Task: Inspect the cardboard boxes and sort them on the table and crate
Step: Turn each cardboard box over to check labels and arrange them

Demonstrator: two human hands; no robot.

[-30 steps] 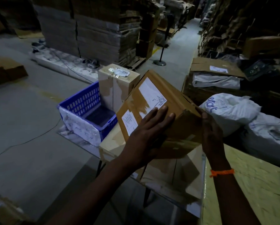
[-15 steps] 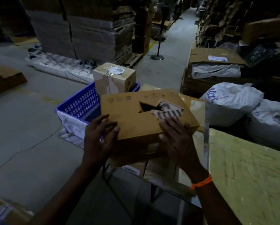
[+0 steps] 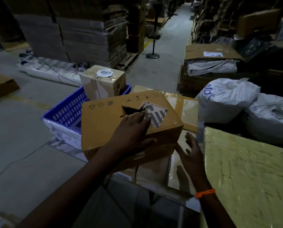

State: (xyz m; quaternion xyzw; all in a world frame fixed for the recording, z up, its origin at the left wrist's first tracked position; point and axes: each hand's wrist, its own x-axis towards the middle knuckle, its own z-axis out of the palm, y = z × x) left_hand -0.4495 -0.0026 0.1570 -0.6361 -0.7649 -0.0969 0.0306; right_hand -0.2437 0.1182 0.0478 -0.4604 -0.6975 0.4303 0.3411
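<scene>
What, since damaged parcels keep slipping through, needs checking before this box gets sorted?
1. Box top intact: not ok, torn hole beside the label.
2. Contents: cannot tell, hole is dark.
3. Left hand on box: ok, flat on top.
4. Right hand gripping: not ok, open beside the box.
5. Room in blue crate: cannot tell, a smaller box stands inside.

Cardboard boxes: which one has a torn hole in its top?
The front box under the left hand; the taller box in the blue crate shows no hole.
</scene>
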